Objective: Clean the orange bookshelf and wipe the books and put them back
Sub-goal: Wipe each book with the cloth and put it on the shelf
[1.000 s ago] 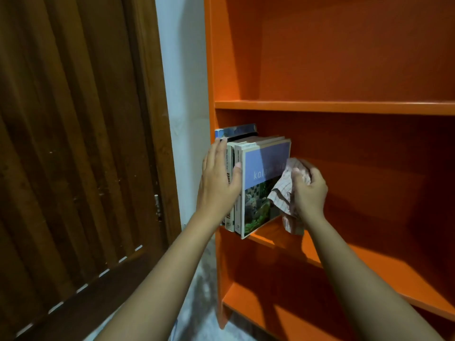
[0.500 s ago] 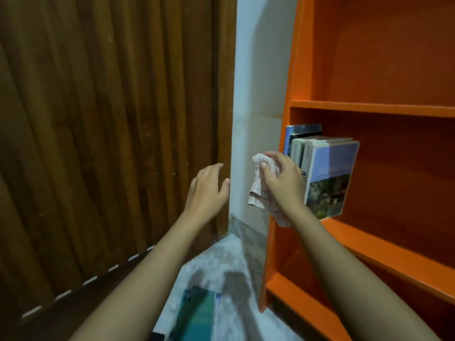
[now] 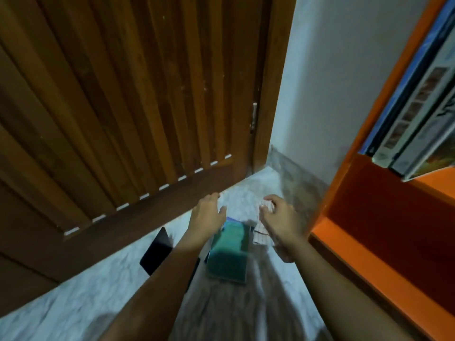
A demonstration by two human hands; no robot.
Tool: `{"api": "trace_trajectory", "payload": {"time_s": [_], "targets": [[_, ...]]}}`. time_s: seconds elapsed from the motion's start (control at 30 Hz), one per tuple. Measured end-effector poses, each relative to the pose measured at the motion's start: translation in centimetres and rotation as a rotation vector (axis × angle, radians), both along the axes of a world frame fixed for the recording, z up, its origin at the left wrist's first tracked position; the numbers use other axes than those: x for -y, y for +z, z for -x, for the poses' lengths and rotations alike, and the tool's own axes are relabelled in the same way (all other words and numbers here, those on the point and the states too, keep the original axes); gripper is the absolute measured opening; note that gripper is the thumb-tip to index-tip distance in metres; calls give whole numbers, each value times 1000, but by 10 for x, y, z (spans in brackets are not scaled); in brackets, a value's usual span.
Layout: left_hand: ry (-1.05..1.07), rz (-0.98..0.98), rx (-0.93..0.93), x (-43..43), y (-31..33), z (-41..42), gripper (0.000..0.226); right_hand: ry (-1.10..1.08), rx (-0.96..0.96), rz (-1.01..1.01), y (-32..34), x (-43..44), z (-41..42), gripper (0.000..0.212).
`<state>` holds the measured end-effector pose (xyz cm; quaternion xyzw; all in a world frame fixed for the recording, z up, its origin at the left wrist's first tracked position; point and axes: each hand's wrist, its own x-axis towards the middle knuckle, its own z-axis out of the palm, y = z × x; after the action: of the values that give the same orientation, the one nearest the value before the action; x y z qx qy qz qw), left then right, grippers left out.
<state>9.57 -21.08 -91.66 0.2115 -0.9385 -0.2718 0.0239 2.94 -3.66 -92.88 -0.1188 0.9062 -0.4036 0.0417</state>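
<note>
Over the teal book (image 3: 229, 254) on the floor (image 3: 73, 303) (blurred), the left hand (image 3: 209, 215) hovers, fingers loose. Just right of the book, the right hand (image 3: 280, 217) grips the checked cloth (image 3: 261, 233). Farther right, the orange bookshelf (image 3: 349, 252) holds upright books (image 3: 418, 107).

Both forearms stretched forward and down, left hand (image 3: 209, 215) palm down with fingers loosely spread, right hand (image 3: 279, 219) gripping a cloth (image 3: 260, 234)
</note>
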Motion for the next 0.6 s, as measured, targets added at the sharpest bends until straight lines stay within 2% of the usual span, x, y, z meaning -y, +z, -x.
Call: {"api": "trace_trajectory", "payload": {"time_s": [0.1, 0.2, 0.33, 0.43, 0.6], "targets": [[29, -85, 104, 7, -56, 2, 55, -14, 191, -19, -53, 5, 4, 24], [66, -150, 220, 12, -107, 5, 40, -29, 344, -53, -98, 10, 5, 19], [103, -257, 317, 24, -163, 4, 45, -51, 510, -56, -156, 19, 2, 22], [139, -327, 360, 29, -193, 2, 46, -65, 572, -62, -187, 24, -4, 21], [178, -432, 339, 34, -222, 3, 47, -23, 522, 4, -214, 25, -11, 21]]}}
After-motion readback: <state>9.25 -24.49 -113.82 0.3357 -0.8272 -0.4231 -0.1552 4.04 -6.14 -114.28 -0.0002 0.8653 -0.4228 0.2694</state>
